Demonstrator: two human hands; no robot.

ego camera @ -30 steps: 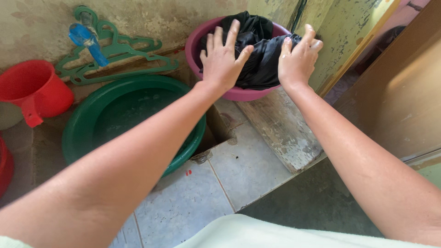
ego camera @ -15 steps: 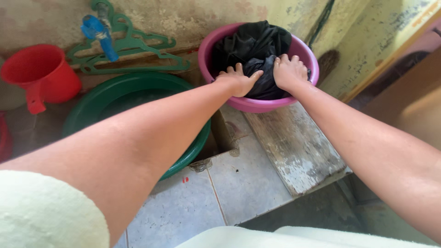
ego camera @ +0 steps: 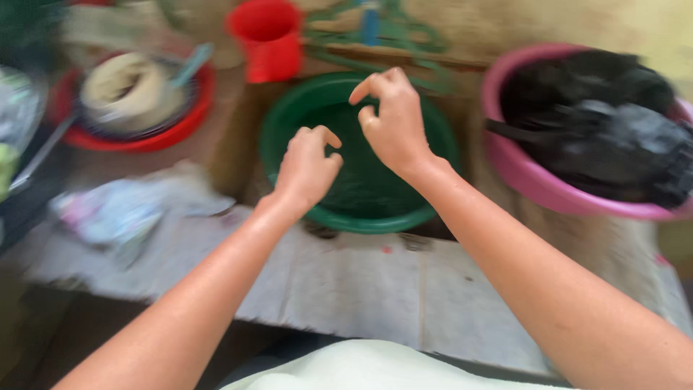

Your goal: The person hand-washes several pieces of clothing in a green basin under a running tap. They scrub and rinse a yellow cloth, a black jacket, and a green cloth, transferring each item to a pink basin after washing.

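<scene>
Tiled ledge [ego camera: 361, 289], green basin [ego camera: 426, 209], pink basin [ego camera: 520, 173], red bowl [ego camera: 144, 137]

green basin [ego camera: 426, 209] open above | red cup [ego camera: 271, 43] behind | pink basin [ego camera: 520, 170] right

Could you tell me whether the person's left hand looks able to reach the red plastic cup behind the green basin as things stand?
Probably yes: the left hand hovers empty over the round green plastic basin, and nothing stands between it and the red plastic cup.
</scene>
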